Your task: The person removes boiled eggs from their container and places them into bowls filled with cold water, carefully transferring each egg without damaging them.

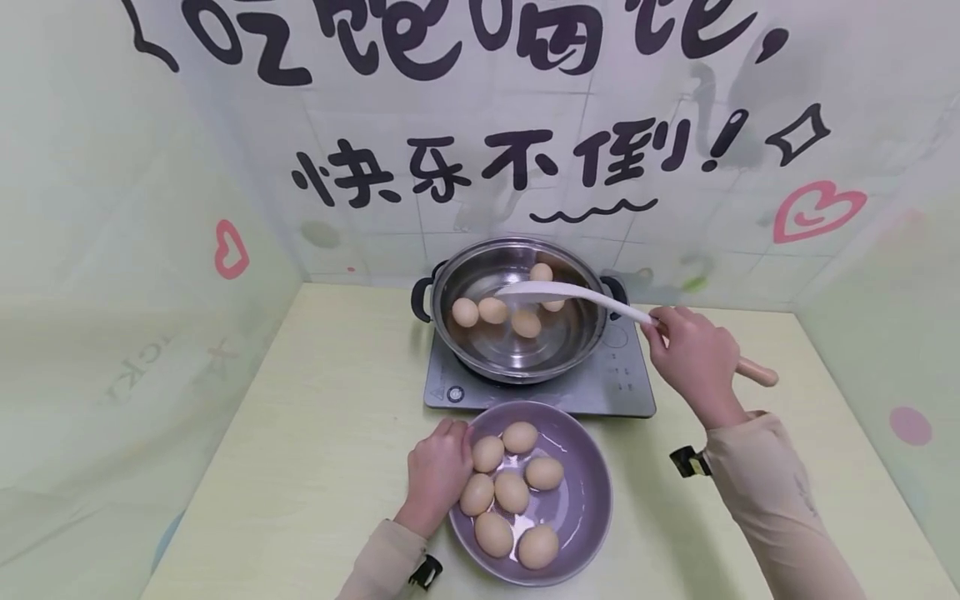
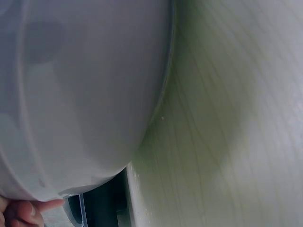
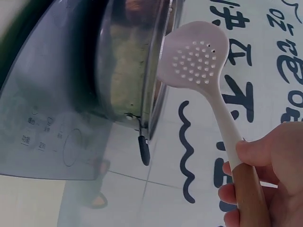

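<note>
My right hand (image 1: 693, 354) grips a white slotted spoon (image 3: 196, 56) with a wooden handle, the thumb lying along its neck. The spoon's perforated head is over a steel pot (image 1: 517, 377), above several brown eggs (image 1: 526, 323) inside. Whether it touches any egg, I cannot tell. In front of the pot stands a purple bowl (image 1: 592, 500) with several more eggs (image 1: 512, 492). My left hand (image 1: 441, 467) holds this bowl's left rim, its fingers bent at the edge. In the left wrist view the bowl's outer wall (image 2: 90, 94) hides most of that hand.
Under the pot is a grey induction cooker (image 1: 630, 392) with printed controls. The pot has black side handles (image 1: 422, 300). A pale wood-grain table (image 1: 322, 400) carries everything. Printed walls (image 1: 360, 237) with dark lettering enclose the back and sides.
</note>
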`<state>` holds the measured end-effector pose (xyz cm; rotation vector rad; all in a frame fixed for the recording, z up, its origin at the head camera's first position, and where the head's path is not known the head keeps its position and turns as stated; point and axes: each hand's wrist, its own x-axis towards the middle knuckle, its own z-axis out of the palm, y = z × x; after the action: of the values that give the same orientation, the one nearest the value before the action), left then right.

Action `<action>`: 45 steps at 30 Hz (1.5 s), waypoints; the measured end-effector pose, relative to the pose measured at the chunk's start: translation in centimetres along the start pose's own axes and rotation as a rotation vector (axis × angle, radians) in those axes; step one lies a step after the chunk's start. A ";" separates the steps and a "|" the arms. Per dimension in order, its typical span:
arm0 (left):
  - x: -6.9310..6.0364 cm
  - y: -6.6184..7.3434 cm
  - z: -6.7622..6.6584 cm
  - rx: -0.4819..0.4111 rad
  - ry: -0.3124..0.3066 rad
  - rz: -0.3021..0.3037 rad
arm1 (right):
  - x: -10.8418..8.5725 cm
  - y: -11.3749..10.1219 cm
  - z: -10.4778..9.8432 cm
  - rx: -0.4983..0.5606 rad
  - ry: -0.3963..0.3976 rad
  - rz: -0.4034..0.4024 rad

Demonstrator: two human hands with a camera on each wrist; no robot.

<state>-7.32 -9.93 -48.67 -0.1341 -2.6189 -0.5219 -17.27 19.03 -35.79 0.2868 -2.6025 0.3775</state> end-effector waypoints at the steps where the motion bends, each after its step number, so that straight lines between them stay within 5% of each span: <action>1: 0.0 0.0 0.0 -0.001 -0.003 -0.001 | 0.1 0.0 0.3 -0.009 0.010 -0.011; 9: 0.0 0.1 0.0 -0.006 -0.006 0.001 | -0.2 0.1 0.9 -0.026 -0.012 -0.033; 30: 0.0 0.1 0.1 0.006 0.016 0.016 | -2.6 -0.3 -1.3 -0.068 -0.311 -0.022; 45: 0.1 0.1 0.0 -0.002 0.004 0.010 | -2.4 -0.9 -0.9 -0.003 -0.484 0.039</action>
<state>-7.38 -9.83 -48.63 -0.1466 -2.6127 -0.5212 -14.58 18.77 -36.03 0.3634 -3.0856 0.3521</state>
